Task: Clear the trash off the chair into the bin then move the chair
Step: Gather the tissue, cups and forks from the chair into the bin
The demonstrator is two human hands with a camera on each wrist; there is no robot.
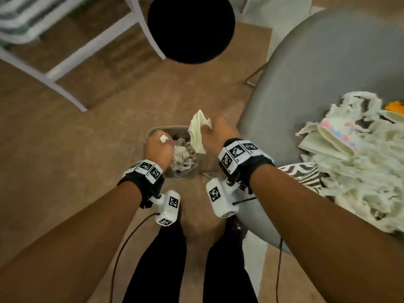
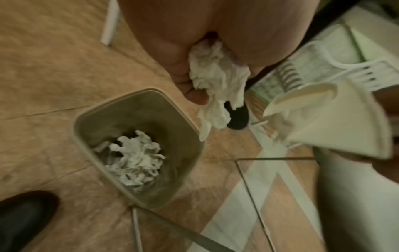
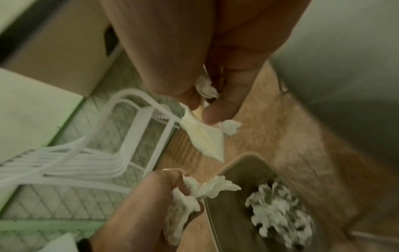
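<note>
A small beige bin (image 1: 150, 133) (image 2: 90, 119) (image 3: 237, 163) stands on the floor between my hands, with crumpled white paper (image 2: 134, 158) inside. My left hand (image 1: 158, 147) (image 3: 172, 180) hovers over the bin's left side and grips a crumpled white tissue (image 2: 215, 76) (image 3: 190, 196). My right hand (image 1: 216, 130) (image 3: 207, 105) is above the bin's right edge, pinching a flattened cream paper piece (image 1: 197, 133) (image 3: 205, 139) (image 2: 323, 116) together with a small tissue wad. The grey chair (image 1: 306, 68) on the right carries a heap of torn paper trash (image 1: 358, 160).
A black round stool seat (image 1: 191, 27) is ahead of the bin. White chair legs (image 1: 65, 68) stand at the upper left, on the wooden floor. My dark trousers and feet are below, close to the bin. The grey chair's thin metal legs (image 2: 248, 179) reach near the bin.
</note>
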